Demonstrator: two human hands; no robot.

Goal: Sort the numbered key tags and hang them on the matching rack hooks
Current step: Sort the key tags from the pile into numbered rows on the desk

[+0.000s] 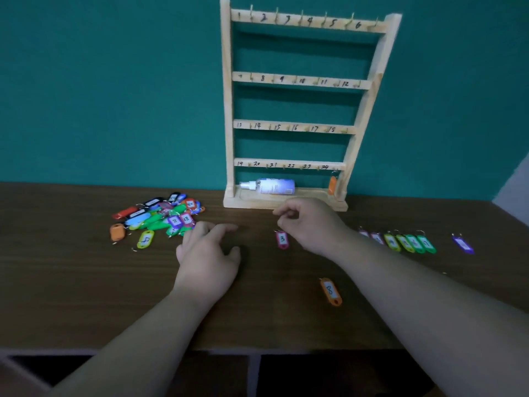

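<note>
wooden table [86,282] bears key tags [160,220], rack [294,128].

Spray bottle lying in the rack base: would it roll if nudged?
Probably rolls: the spray bottle lies on its side, round-bodied. The rack base lip would likely stop it. Looks like light plastic, so easily shifted.

1. Dark brown wood-grain worktop [86,282], spanning the view from left to right.
2. White spray bottle [274,186] with a printed label, lying on its side, nozzle pointing left.
3. Teal wall [114,96] behind.
4. Dark open compartments [329,373] under the worktop's front edge.
</note>
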